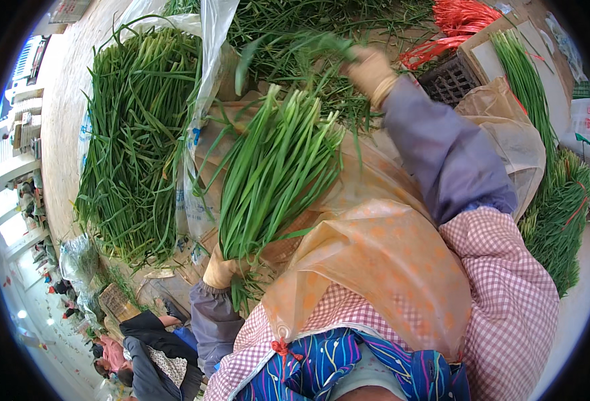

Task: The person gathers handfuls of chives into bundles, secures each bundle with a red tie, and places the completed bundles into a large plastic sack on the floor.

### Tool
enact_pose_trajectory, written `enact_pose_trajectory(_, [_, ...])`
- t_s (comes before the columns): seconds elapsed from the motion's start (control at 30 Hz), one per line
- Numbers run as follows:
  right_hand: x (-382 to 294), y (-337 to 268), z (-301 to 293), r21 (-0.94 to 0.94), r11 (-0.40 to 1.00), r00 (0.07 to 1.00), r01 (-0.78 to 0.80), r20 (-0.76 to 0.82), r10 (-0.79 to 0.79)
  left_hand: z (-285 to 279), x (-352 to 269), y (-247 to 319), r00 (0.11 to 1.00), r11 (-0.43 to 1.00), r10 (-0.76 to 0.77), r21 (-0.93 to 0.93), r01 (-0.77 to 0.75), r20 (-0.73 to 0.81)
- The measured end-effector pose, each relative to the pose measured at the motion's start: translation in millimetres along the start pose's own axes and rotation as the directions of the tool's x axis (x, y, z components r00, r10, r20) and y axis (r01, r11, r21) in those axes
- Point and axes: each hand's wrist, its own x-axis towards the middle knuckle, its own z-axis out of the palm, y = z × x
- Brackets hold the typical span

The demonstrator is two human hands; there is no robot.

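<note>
My left hand point(222, 268), in a beige glove, grips the leafy end of a bunch of garlic chives point(280, 175). The bunch lies across a translucent orange-patterned plastic apron point(375, 245) over my lap, its pale cut ends pointing away from me. My right hand point(372, 70), also gloved, is extended beyond the bunch and pinches some loose green leaves point(320, 45), blurred by motion. Left of the bunch, a large stack of garlic chives point(137, 145) lies beside a clear plastic sheet point(214, 55).
Loose trimmings point(285, 20) litter the floor ahead. Red plastic ties point(463, 20) lie near a dark plastic crate point(450, 77) at the upper right. Tied chive bundles point(558, 225) rest on my right. At the lower left, another person point(159, 356) sits close by.
</note>
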Motion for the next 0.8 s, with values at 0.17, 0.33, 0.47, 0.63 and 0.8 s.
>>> enact_pose_trajectory(0.17, [-19, -1, -36, 0.384, 0.777, 0.839, -0.498, 0.442, 0.318, -7, 15, -29, 0.74, 0.293, 0.593, 0.772, -0.565, 0.317])
enact_pose_trajectory(0.33, [-56, 0, 22, 0.425, 0.706, 0.74, -0.566, 0.639, 0.209, -2, 17, -37, 0.799, 0.578, 0.575, 0.602, -0.55, 0.177])
enact_pose_trajectory(0.47, [-54, -21, 33, 0.287, 0.845, 0.79, -0.45, 0.57, 0.227, 1, 7, -27, 0.976, 0.82, -0.103, -0.538, 0.193, 0.192])
enact_pose_trajectory(0.63, [-52, -30, 22, 0.126, 0.927, 0.675, -0.354, 0.72, 0.16, 3, 6, -13, 0.963, 0.822, -0.209, -0.504, 0.267, 0.169])
enact_pose_trajectory(0.8, [-49, 16, 63, 0.094, 0.988, 0.925, -0.12, 0.372, 0.076, 5, 14, -1, 0.996, 0.998, -0.066, 0.021, 0.065, 0.06])
